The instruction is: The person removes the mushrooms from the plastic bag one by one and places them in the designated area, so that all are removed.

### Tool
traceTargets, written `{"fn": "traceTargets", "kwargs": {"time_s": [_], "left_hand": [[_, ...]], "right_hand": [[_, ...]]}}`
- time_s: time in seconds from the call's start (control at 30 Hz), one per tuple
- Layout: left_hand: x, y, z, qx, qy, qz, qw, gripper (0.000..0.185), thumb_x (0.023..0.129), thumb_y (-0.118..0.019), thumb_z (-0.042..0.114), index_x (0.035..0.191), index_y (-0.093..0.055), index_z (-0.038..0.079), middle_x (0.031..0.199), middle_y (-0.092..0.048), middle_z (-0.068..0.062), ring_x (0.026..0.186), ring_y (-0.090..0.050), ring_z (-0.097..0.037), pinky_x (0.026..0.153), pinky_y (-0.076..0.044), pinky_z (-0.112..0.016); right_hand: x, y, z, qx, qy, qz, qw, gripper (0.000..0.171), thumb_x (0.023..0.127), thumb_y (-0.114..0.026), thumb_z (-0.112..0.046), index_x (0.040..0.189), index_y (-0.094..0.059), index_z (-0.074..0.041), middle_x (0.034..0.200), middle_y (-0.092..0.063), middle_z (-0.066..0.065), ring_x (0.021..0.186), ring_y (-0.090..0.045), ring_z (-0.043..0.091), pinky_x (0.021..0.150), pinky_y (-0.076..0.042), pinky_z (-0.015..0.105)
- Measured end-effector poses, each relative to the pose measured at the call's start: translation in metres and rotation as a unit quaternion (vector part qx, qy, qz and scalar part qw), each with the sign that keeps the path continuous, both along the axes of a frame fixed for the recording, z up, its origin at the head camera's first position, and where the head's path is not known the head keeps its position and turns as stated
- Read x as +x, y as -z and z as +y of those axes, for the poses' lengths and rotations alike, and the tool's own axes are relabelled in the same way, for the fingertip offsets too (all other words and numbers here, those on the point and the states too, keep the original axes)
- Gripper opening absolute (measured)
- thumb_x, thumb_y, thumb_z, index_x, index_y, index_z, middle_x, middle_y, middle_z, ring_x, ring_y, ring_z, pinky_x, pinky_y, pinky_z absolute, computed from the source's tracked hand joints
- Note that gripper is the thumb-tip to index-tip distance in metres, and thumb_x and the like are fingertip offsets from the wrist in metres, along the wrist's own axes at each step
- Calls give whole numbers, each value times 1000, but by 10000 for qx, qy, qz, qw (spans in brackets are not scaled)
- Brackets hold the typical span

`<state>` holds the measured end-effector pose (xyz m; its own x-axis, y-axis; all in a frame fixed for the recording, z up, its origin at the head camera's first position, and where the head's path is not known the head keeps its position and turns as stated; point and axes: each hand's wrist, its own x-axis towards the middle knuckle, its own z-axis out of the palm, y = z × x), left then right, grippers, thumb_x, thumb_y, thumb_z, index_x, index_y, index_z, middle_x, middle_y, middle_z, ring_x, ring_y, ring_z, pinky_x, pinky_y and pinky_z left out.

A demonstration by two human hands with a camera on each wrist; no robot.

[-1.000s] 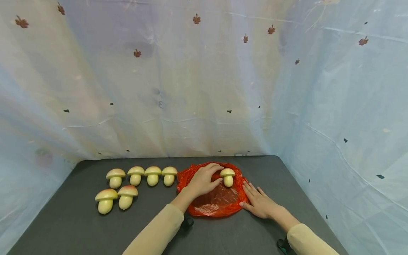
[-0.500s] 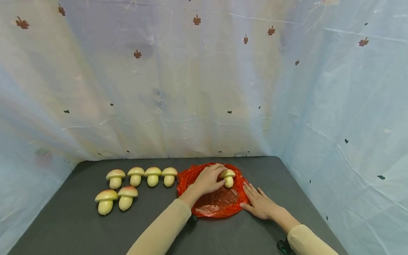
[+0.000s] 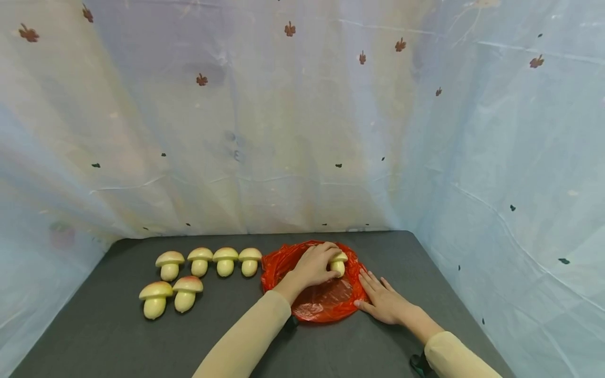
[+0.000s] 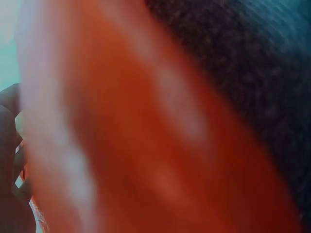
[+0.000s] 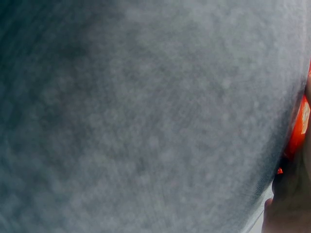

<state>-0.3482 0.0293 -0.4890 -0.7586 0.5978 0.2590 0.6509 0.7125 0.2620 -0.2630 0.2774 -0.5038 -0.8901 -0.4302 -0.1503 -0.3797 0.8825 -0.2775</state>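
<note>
A toy mushroom [image 3: 338,265] with a pale yellow cap and stem lies in the open mouth of a red plastic bag [image 3: 323,306]. Over its left side, my left hand [image 3: 312,266] grips it, fingers on the cap and thumb by the stem; part of the cap is hidden. My right hand [image 3: 386,303] rests with straight fingers on the bag's right rim. Blurred red bag film [image 4: 126,121] fills most of the left wrist view. The right wrist view holds mainly dark tabletop, with a sliver of the bag [image 5: 297,133] at its right edge.
Left of the bag, several similar mushrooms lie in two rows on the dark table [image 3: 118,346]; the nearest one [image 3: 250,262] sits close to the bag's edge. A pale plastic curtain [image 3: 283,131] hangs behind and on both sides.
My left hand has moved a little to the right, from beside the mushroom onto it, and its fingers have closed around it. The right hand has stayed on the bag's rim.
</note>
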Motion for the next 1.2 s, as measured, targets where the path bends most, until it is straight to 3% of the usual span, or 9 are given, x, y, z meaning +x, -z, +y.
{"fn": "traceTargets", "kwargs": {"time_s": [0.2,0.53,0.77,1.03,1.2], "left_hand": [[-4,6,3,90,-22,-131,9999,69,91,-81,45,150,-55,21,151,-51,1,132,-55,-20,117,-39,-43],[-7,11,5,329,-13,-174,9993,70,89,-84,38,150,-55,20,151,-52,1,135,-53,-20,117,-40,-44],[-4,11,4,362,3,-177,9992,67,89,-84,35,148,-56,19,149,-53,1,133,-55,-20,116,-41,-43],[2,8,-1,462,-35,-239,9986,67,89,-84,36,147,-57,19,150,-53,1,135,-54,-20,117,-41,-43],[4,3,-5,548,-10,-101,9984,67,89,-84,37,147,-57,19,150,-52,1,133,-55,-20,116,-41,-43]], "right_hand": [[-1,2,2,-208,-101,57,9997,88,105,-47,-60,163,-25,3,169,-21,24,156,-17,45,122,-11,68],[-6,11,5,67,14,122,9999,86,105,-48,-61,165,-24,-4,172,-19,13,159,-15,34,125,-12,61],[-7,12,5,56,4,79,10000,86,105,-47,-61,165,-24,-4,172,-19,13,159,-14,34,125,-12,62],[0,0,0,37,24,-93,9999,85,106,-49,-57,164,-25,0,171,-20,18,158,-15,39,125,-11,64],[-1,1,1,42,49,-3,10000,86,105,-50,-59,164,-27,-1,171,-21,16,158,-15,38,124,-12,64]]}}
